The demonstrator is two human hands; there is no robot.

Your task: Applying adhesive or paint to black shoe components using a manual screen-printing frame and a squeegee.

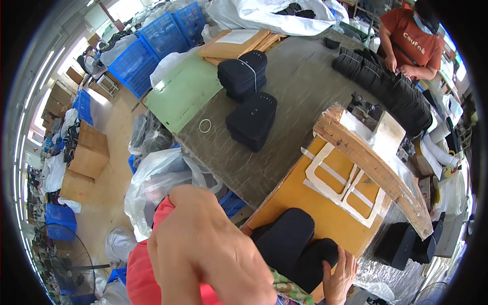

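My left hand (208, 249) is raised close in the foreground, large and partly blurred. Its fingertips are hidden, so I cannot make out whether it holds anything. Behind it shows a red sleeve (137, 269). Low on the right, my right hand (340, 277) is closed on the rounded end of a black insole stack (320, 259), its thumb on the near side and its fingers along the outer edge. Against that lies another black insole stack (287, 231). Both rest on the near part of an orange-yellow board (284, 188).
A white frame-shaped template (335, 190) and a curved wooden bar (376, 170) lie on the board. Farther back, the dark table (300, 76) holds tied insoles (241, 76), another insole pile (251, 122) and a white ring (205, 126). A person (412, 46) works beside black bundles (386, 86).
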